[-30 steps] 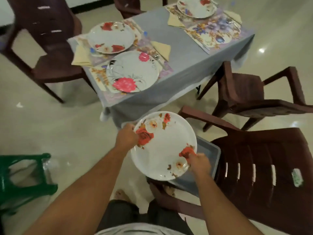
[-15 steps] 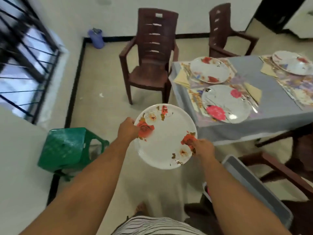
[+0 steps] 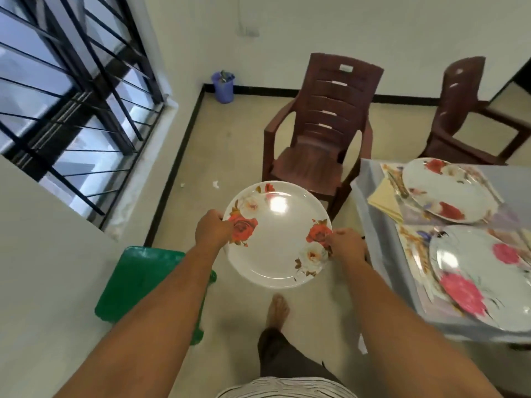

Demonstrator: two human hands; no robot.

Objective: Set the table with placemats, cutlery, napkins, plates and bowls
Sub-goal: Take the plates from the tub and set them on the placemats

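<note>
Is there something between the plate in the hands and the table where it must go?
Nothing visible does. The plate, held by left hand and right hand, is beside the table; only open floor lies between.

No readable text, brand or number is seen anywhere. A pale label on the brown chair is too blurred to be read.

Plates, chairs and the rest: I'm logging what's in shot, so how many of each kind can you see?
Plates: 3, one held by the left hand and right hand, two on the table
Brown chairs: 2
Green stool: 1
Purple bin: 1
Total: 7
</note>
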